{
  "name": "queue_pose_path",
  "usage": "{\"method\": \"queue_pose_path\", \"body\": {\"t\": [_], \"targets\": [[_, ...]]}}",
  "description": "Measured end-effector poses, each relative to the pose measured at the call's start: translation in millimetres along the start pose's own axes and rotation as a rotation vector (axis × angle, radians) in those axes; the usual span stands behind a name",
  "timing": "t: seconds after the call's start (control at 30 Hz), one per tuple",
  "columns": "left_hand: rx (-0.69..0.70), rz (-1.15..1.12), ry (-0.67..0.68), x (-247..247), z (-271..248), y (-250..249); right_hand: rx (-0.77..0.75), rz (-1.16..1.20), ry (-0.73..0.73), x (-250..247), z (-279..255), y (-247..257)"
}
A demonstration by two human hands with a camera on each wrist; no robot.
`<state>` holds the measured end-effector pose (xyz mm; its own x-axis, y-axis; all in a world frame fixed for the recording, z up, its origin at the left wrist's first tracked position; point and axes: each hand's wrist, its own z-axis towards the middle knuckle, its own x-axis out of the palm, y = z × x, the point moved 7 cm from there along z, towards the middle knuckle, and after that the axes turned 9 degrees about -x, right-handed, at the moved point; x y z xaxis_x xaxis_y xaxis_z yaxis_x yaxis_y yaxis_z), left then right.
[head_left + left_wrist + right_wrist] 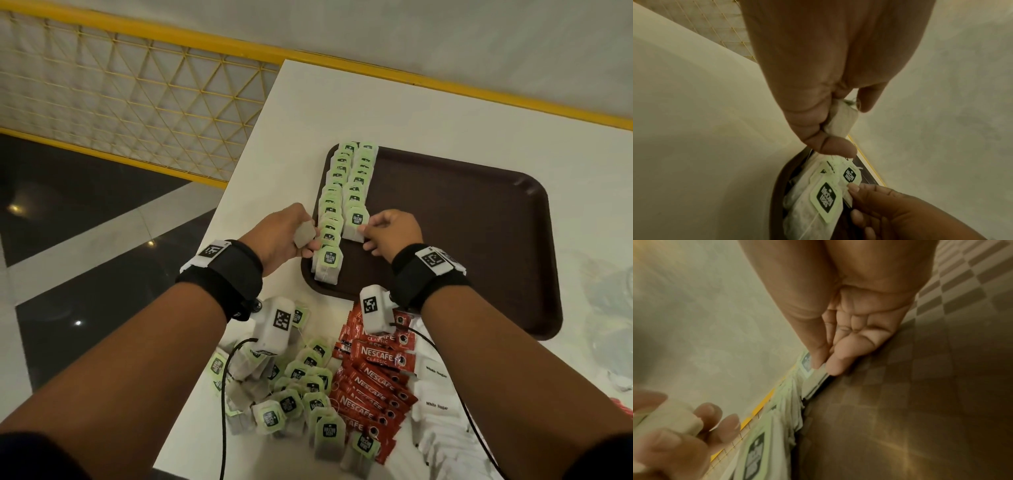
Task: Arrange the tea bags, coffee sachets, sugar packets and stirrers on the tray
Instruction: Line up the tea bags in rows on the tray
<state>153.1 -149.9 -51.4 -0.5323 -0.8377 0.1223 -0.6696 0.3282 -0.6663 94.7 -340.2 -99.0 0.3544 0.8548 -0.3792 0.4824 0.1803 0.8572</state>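
Two tea-bag rows (344, 205) laid overlapping along tray's (479, 240) left side, long axis running near-to-far, tags up. Right hand (390, 236) pinching shorter row's nearest bag; left hand (281, 236) clutching spare bag (304, 235). Loose tea bags (294, 387), coffee sachets (373, 383), sugar packets (435, 394) waiting on tabletop (342, 102); stirrers unseen. Barely a quarter done, by guess.
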Motion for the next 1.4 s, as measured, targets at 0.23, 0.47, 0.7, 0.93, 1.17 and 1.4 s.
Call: {"method": "queue_pose_path", "body": {"t": [0.23,0.47,0.7,0.93,1.17,1.4], "targets": [[0.121,0.221,-0.082,-11,4,-2,-0.029,-0.105,-0.058,3,7,6],[0.152,0.227,-0.115,-19,4,-5,-0.052,-0.171,-0.074,2,8,10],[0.144,0.194,-0.056,-11,7,-4,-0.071,-0.223,-0.100,-2,8,10],[0.273,0.222,-0.140,-11,11,-13,-0.259,-0.087,-0.002,-7,-20,48],[0.323,0.365,-0.112,10,10,-11,-0.282,0.045,0.151,10,-32,53],[0.326,0.488,-0.191,-2,6,-4,-0.231,0.006,0.068,-2,-27,27]]}}
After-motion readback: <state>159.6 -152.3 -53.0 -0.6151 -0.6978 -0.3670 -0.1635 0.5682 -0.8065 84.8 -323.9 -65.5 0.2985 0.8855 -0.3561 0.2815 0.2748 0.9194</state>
